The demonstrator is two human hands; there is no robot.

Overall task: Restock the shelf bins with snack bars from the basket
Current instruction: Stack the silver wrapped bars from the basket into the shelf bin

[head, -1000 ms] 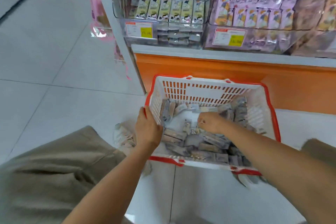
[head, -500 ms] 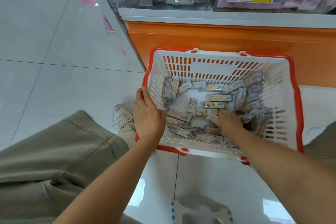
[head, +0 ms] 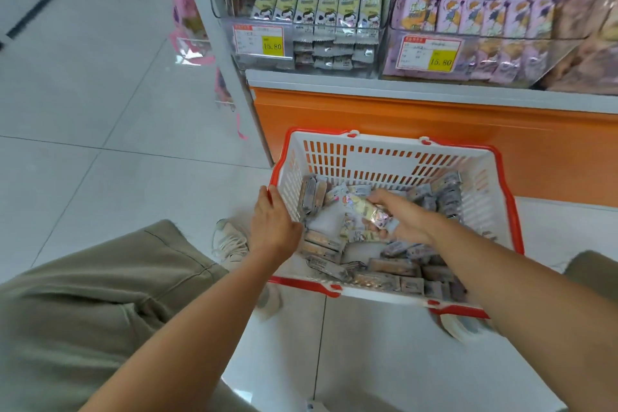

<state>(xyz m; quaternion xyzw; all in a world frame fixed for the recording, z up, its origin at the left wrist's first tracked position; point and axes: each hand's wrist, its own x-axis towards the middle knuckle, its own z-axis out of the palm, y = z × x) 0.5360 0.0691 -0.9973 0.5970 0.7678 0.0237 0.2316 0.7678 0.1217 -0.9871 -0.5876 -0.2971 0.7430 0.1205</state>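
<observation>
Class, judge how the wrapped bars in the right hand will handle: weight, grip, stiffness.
Probably light: the right hand holds a bunch of bars at once. Likely slippery: the wrappers gleam. Seemingly stiff: they jut past the fingers without drooping.

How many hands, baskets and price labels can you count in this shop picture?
Hands: 2, the left hand and the right hand, which holds snack bars
Basket: 1
Price labels: 2, the left label and the right label
Total: 5

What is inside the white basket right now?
Loose wrapped snack bars lie scattered across the basket floor. The right hand, inside, holds a bundle of bars. The forearm covers the near right corner; the left hand grips the rim.
</observation>
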